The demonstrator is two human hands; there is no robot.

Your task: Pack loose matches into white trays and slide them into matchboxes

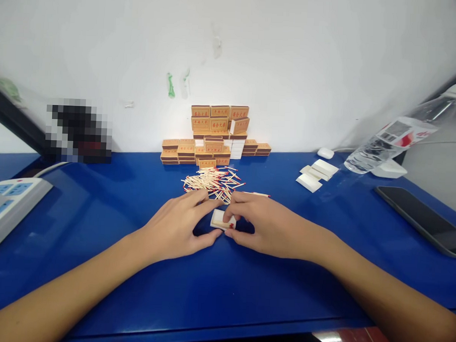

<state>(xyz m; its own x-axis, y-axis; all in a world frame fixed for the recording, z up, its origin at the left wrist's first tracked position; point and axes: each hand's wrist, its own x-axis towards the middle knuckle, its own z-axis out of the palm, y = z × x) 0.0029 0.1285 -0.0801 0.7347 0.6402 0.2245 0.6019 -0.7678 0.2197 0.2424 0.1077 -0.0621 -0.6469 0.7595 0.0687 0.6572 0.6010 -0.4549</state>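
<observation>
A small white matchbox tray (pixel 222 219) with a few red-tipped matches in it lies on the blue table (pixel 132 288). My left hand (pixel 180 224) rests beside it, fingers curved around its left side. My right hand (pixel 263 223) pinches the tray's right end between thumb and fingers. Just beyond my fingertips lies a loose pile of matches (pixel 216 183).
Stacked brown matchboxes (pixel 216 135) stand against the white wall. Empty white trays (pixel 316 175) lie at the right, near a tilted plastic water bottle (pixel 391 140) and a dark phone (pixel 424 220). A power strip (pixel 7 201) sits at the left edge.
</observation>
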